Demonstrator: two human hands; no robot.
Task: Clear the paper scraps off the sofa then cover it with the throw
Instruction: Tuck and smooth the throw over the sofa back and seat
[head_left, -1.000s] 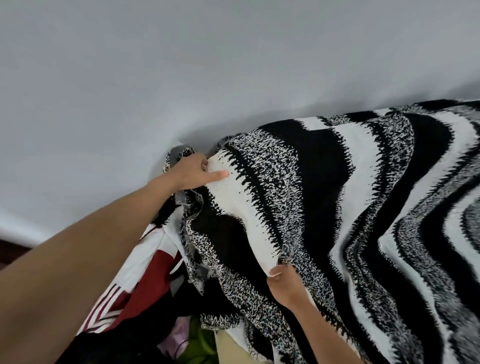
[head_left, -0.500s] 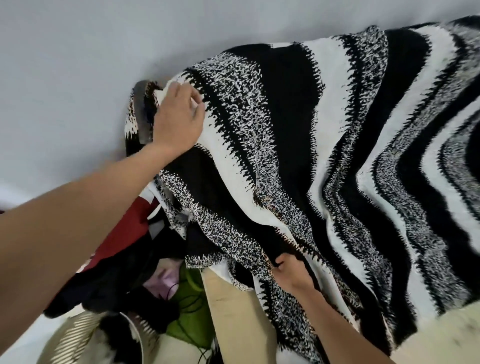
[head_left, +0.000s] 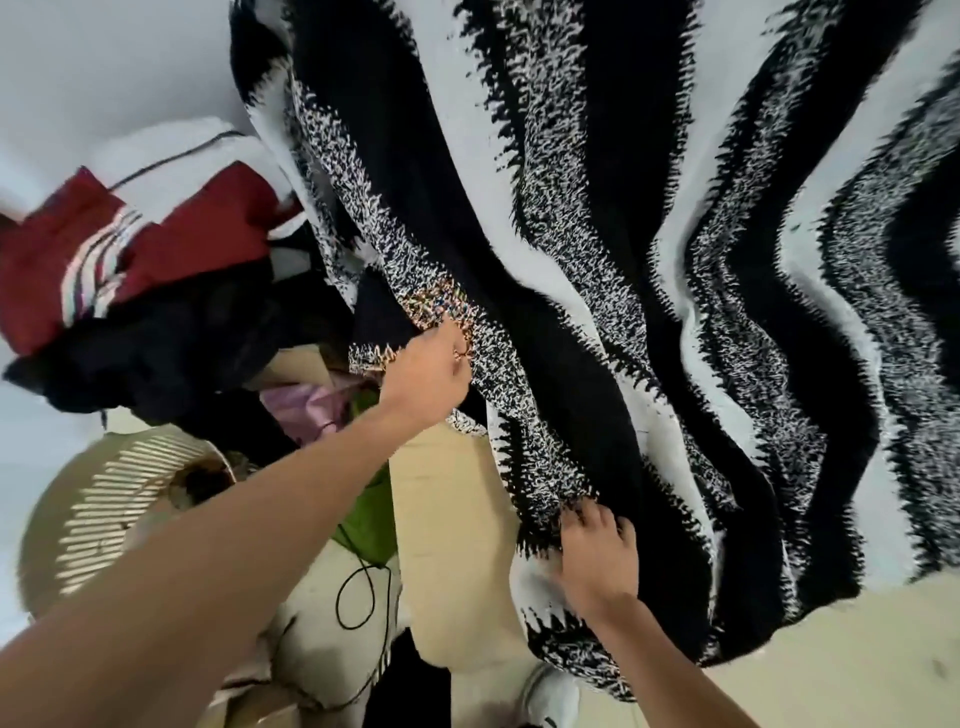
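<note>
While throw (head_left: 597, 260) drapes sofa (head_left: 452, 525), left hand (head_left: 426, 374) clenches its edge, right hand (head_left: 598, 560) grips lower hem

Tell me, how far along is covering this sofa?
Done: the black-and-white throw already drapes much of the sofa; no paper scraps show. In hand: the left hand and right hand grip its side edge. Left: the beige sofa arm lies bare.

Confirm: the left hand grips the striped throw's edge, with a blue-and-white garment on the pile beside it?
Not quite. In the head view the garment on the pile is red and white, not blue. The left hand does grip the edge of the throw.
</note>
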